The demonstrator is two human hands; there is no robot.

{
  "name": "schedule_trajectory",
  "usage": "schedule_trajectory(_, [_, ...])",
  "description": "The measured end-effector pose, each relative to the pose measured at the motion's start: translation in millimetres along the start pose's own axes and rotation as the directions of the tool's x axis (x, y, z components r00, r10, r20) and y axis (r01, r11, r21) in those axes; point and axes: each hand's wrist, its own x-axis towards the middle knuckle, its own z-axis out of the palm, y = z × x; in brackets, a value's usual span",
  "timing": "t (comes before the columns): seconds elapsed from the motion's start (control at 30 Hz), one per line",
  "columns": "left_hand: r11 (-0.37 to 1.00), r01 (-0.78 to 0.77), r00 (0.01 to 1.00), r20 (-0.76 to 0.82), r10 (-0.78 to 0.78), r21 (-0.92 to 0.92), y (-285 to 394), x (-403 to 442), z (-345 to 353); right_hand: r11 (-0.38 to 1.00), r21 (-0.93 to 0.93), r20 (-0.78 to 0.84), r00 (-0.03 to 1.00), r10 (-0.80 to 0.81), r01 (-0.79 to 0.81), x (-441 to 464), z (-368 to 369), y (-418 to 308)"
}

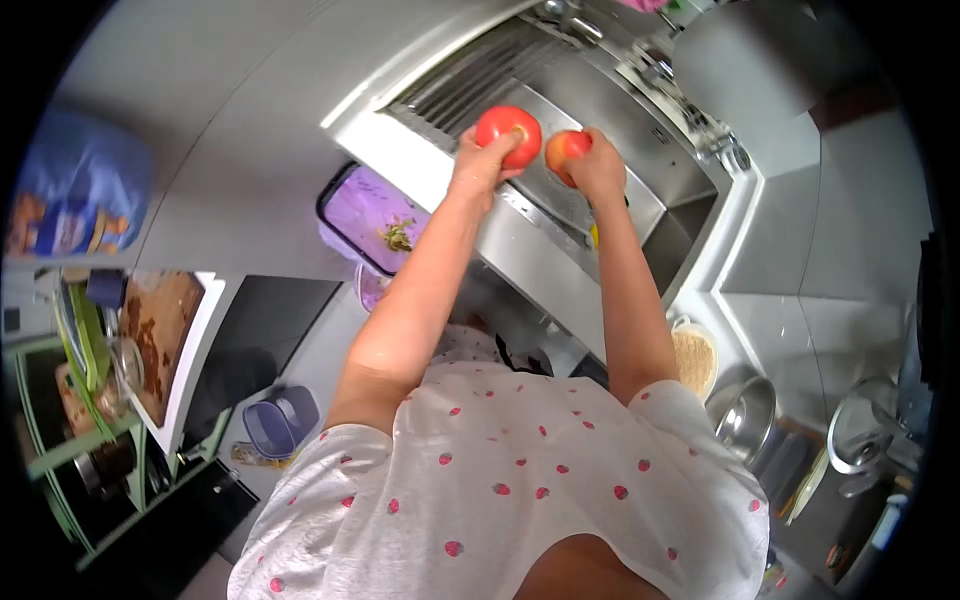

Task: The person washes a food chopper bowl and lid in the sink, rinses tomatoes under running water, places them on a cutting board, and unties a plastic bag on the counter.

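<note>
My left hand point(478, 168) is closed around a large red tomato point(506, 130), its thumb lying across the near side. Just to the right, my right hand point(603, 170) grips a smaller tomato point(566, 152), orange-red with a paler patch. Both tomatoes are held up over the stainless-steel sink point(650, 135), a small gap apart. Part of something yellow point(595, 236) shows in the sink below my right wrist; what it is I cannot tell.
A bin with a purple liner point(350, 205) holds green scraps point(397, 236), left of the sink edge. The faucet point(570, 18) is at the back. A metal bowl point(745, 415) and a woven round item point(694, 358) stand right. A purple-blue tub point(280, 425) is lower left.
</note>
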Motion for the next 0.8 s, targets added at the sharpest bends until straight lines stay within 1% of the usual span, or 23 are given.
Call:
schedule_trajectory(0.03, [0.999,0.015,0.998,-0.063,-0.012,0.05,8,-6,-2,0.999,0.001,0.001,0.999,-0.039,0.039,0,1,-3])
schedule_trajectory(0.07, [0.998,-0.028,0.995,0.097,0.023,0.055,16,-13,-10,0.889,0.455,0.047,0.998,0.04,-0.057,-3,4,-3])
schedule_trajectory(0.1, [0.998,-0.035,0.997,0.066,0.032,0.048,15,-18,-19,0.576,0.798,0.149,0.984,0.1,-0.179,-12,8,-3])
schedule_trajectory(0.13, [0.996,0.008,0.995,0.099,0.001,-0.09,15,-18,-26,0.576,0.798,0.165,0.984,0.072,-0.176,-21,7,-12])
schedule_trajectory(0.17, [0.973,0.045,0.99,0.139,-0.013,-0.227,17,-17,-32,0.851,0.522,0.052,0.998,0.039,-0.061,-27,4,-25])
schedule_trajectory(0.2, [0.941,0.069,0.991,0.128,-0.028,-0.332,26,-28,-32,0.986,0.158,-0.051,0.998,-0.039,0.047,-35,3,-36])
schedule_trajectory(0.23, [0.897,0.067,0.984,0.176,0.013,-0.438,33,-36,-35,0.984,0.163,-0.042,0.997,-0.068,0.074,-42,10,-43])
schedule_trajectory(0.27, [0.876,0.087,0.974,0.227,0.026,-0.475,41,-44,-44,0.879,0.476,0.155,0.982,-0.106,0.02,-50,20,-50])
schedule_trajectory(0.3, [0.852,0.111,0.961,0.274,0.038,-0.511,48,-52,-54,0.693,0.712,0.338,0.92,-0.198,-0.113,-62,29,-59])
schedule_trajectory(0.33, [0.866,0.104,0.964,0.265,0.034,-0.49,55,-60,-66,0.613,0.741,0.48,0.854,-0.197,-0.275,-78,31,-78])
schedule_trajectory(0.37, [0.88,0.061,0.958,0.275,0.081,-0.47,61,-71,-82,0.621,0.738,0.495,0.837,-0.233,-0.263,-94,34,-99])
schedule_trajectory(0.43, [0.907,0.027,0.927,0.349,0.134,-0.42,78,-97,-128,0.541,0.76,0.569,0.771,-0.284,-0.361,-128,43,-143])
schedule_trajectory(0.47, [0.907,0.004,0.918,0.362,0.163,-0.421,87,-116,-152,0.513,0.752,0.613,0.725,-0.314,-0.414,-145,47,-165])
schedule_trajectory(0.5, [0.903,-0.025,0.925,0.333,0.184,-0.43,96,-137,-177,0.527,0.746,0.623,0.705,-0.338,-0.407,-164,54,-190])
schedule_trajectory(0.57, [0.905,-0.102,0.96,0.199,0.199,-0.413,113,-179,-229,0.62,0.711,0.659,0.622,-0.422,-0.333,-200,67,-236])
schedule_trajectory(0.6, [0.905,-0.144,0.956,0.18,0.232,-0.401,119,-198,-258,0.727,0.605,0.769,0.478,-0.425,-0.325,-207,87,-250])
schedule_trajectory(0.63, [0.897,-0.172,0.957,0.148,0.251,-0.408,126,-219,-287,0.657,0.66,0.745,0.432,-0.509,-0.364,-238,87,-279])
schedule_trajectory(0.7, [0.93,-0.139,0.98,0.085,0.178,-0.341,140,-258,-341,0.686,0.62,0.784,0.33,-0.526,-0.38,-269,130,-314])
schedule_trajectory(0.73, [0.922,-0.221,0.975,-0.088,0.203,-0.317,145,-274,-358,0.694,0.618,0.786,0.303,-0.538,-0.369,-284,149,-332])
schedule_trajectory(0.77, [0.909,-0.259,0.961,-0.182,0.208,-0.327,154,-294,-378,0.68,0.636,0.771,0.267,-0.578,-0.364,-300,166,-351])
schedule_trajectory(0.8, [0.896,-0.3,0.944,-0.239,0.229,-0.327,159,-311,-399,0.665,0.653,0.755,0.234,-0.613,-0.363,-317,178,-369])
